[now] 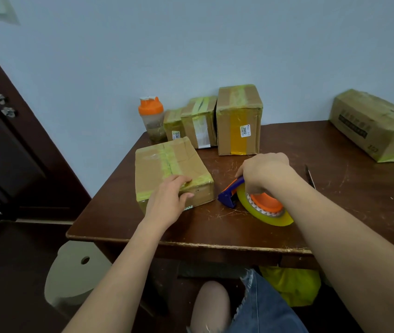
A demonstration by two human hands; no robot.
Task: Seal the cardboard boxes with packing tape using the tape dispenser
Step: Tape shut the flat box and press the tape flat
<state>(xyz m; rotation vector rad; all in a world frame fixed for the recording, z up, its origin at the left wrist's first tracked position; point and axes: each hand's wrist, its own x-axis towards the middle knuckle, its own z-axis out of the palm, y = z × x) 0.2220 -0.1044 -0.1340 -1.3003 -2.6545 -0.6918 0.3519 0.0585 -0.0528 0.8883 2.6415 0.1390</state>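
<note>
Knee (211,306) under table (215,227); bottle (152,123) (orange-lidded) behind flat box (167,167), tape dispenser (258,204).

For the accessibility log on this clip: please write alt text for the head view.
A person's left hand grips the near corner of a flat cardboard box while the right hand holds a tape dispenser beside it, over a dark wooden table. Three more taped boxes and an orange-lidded bottle stand by the wall behind.

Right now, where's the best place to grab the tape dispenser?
Take the tape dispenser by its handle, from above, as the right hand does: the tape roll fills the near end and the blue nose points left at the box.
</note>
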